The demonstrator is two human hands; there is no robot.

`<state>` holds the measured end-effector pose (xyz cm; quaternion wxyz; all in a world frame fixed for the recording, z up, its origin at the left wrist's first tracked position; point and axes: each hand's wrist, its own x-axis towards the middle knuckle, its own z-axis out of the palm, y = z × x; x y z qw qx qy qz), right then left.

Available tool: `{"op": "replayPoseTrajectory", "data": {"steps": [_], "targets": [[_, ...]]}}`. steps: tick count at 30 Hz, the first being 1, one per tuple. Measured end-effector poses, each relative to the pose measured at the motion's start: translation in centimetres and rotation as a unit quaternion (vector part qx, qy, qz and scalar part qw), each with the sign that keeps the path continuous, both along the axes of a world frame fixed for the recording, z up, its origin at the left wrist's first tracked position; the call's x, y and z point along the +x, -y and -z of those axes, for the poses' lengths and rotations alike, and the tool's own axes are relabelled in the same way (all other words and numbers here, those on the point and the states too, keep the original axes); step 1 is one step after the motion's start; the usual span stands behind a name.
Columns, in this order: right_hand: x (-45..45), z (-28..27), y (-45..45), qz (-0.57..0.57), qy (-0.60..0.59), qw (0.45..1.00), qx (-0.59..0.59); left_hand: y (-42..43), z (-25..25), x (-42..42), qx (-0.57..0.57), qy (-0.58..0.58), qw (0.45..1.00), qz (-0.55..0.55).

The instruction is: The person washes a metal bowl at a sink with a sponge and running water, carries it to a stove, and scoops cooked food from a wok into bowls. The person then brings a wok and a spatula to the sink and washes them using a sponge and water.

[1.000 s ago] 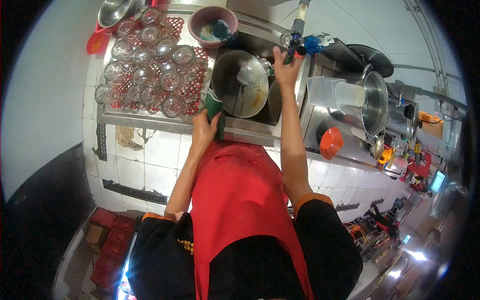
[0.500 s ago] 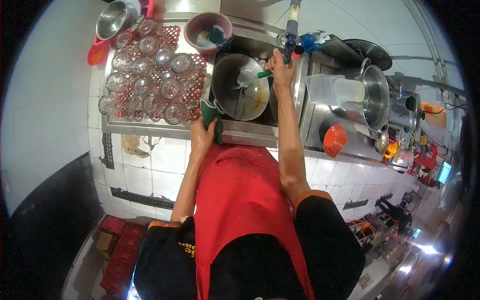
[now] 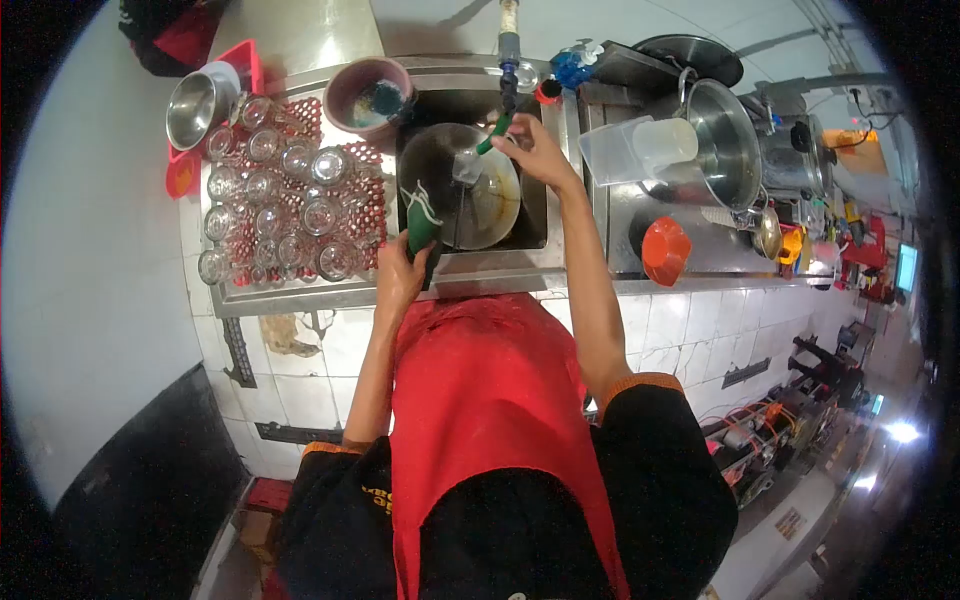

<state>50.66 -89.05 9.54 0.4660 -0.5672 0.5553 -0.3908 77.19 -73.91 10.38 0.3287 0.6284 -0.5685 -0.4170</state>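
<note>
My left hand is closed around a green, tapered object with white cord at its top, at the sink's front edge. Its exact kind I cannot make out. At the tap, my right hand has its thumb and fingers curled at a short green hose. Clear water comes from the hose end into a large round metal pan lying in the sink. Brownish-yellow residue shows on the pan's right side.
Several glass jars stand on a red perforated mat at left. A pinkish bucket sits behind the sink. To the right are a clear plastic container, a big steel pot and an orange bowl.
My right hand has moved from the tap handle down to the hose. The green object in my left hand has tipped more upright over the sink edge. The view has shifted.
</note>
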Motion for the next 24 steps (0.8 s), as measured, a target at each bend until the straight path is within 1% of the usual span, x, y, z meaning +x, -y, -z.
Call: {"op": "replayPoseTrajectory", "data": {"steps": [1, 2, 3, 4, 6, 7, 8, 9, 10, 11, 12, 13, 14, 15, 16, 17, 18, 19, 20, 21, 22, 23, 24], "targets": [[-0.9, 0.7, -1.1, 0.02, -0.057, 0.998, 0.015, 0.1, -0.5, -0.2, -0.001, 0.001, 1.0, 0.006], [-2.1, 3.1, -2.1, -0.008, -0.04, 0.998, 0.052, 0.2, -1.1, -0.4, 0.003, 0.025, 0.999, 0.029], [-2.0, 3.3, -3.5, -0.053, 0.023, 0.994, 0.09, 0.3, -1.7, -0.5, 0.007, 0.05, 0.997, 0.052], [-1.7, 3.1, -6.0, -0.098, 0.085, 0.983, 0.127, 0.2, -2.4, -1.0, 0.007, 0.051, 0.997, 0.056], [0.2, -0.5, -10.7, -0.122, 0.188, 0.941, 0.254, 0.0, -3.6, -2.7, 0.018, 0.115, 0.982, 0.149], [1.4, -1.9, -12.4, -0.144, 0.148, 0.942, 0.264, -0.1, -3.1, -3.5, 0.019, 0.115, 0.982, 0.152], [2.2, 0.6, -14.4, -0.139, 0.066, 0.982, 0.114, -0.3, -2.3, -4.3, 0.037, 0.077, 0.972, 0.219], [2.0, 1.2, -15.8, -0.136, 0.067, 0.982, 0.116, -0.6, -1.8, -5.0, 0.056, 0.039, 0.956, 0.284], [1.5, 1.4, -16.8, -0.094, 0.139, 0.965, 0.203, -0.2, -3.7, -5.7, 0.057, 0.038, 0.956, 0.285], [0.9, 1.7, -17.6, -0.05, 0.209, 0.934, 0.285, 0.4, -5.8, -6.2, 0.095, 0.053, 0.93, 0.35], [-0.1, 2.0, -18.5, -0.047, 0.21, 0.934, 0.285, 0.8, -7.2, -6.5, 0.133, 0.067, 0.899, 0.413], [-1.3, 2.2, -19.3, -0.008, 0.236, 0.934, 0.27, 0.7, -6.5, -6.7, 0.133, 0.068, 0.897, 0.415], [-2.5, 2.3, -20.1, 0.031, 0.26, 0.931, 0.253, 0.4, -5.4, -6.8, 0.148, -0.075, 0.911, 0.378], [-3.5, 1.9, -20.7, 0.032, 0.261, 0.931, 0.252, 0.3, -4.8, -7.0, 0.161, -0.215, 0.904, 0.332], [-4.3, 1.2, -21.1, 0.081, 0.32, 0.905, 0.27, 1.0, -5.1, -7.3, 0.159, -0.215, 0.904, 0.333], [-4.7, 0.7, -21.6, 0.129, 0.377, 0.871, 0.286, 1.9, -5.3, -7.7, 0.209, -0.251, 0.889, 0.32], [-4.3, -1.5, -21.7, 0.166, 0.392, 0.854, 0.3, 2.4, -5.5, -8.0, 0.259, -0.286, 0.871, 0.304], [-4.4, -1.3, -22.2, 0.164, 0.393, 0.854, 0.298, 2.5, -5.0, -8.4, 0.257, -0.285, 0.872, 0.304], [-4.7, -0.9, -22.5, 0.17, 0.407, 0.846, 0.3, 2.8, -4.3, -8.9, 0.174, -0.23, 0.912, 0.292], [-4.8, -1.3, -22.4, 0.179, 0.421, 0.836, 0.303, 3.2, -4.9, -9.5, 0.091, -0.174, 0.94, 0.277], [-5.2, -2.1, -22.2, 0.137, 0.444, 0.826, 0.319, 3.9, -5.3, -10.0, -0.005, -0.088, 0.969, 0.232], [-5.8, -2.0, -22.3, 0.143, 0.443, 0.827, 0.316, 5.0, -5.7, -10.4, -0.061, -0.086, 0.979, 0.175], [-6.6, -1.7, -22.6, 0.183, 0.477, 0.804, 0.305, 6.4, -6.5, -10.6, -0.115, -0.085, 0.983, 0.117]]}}
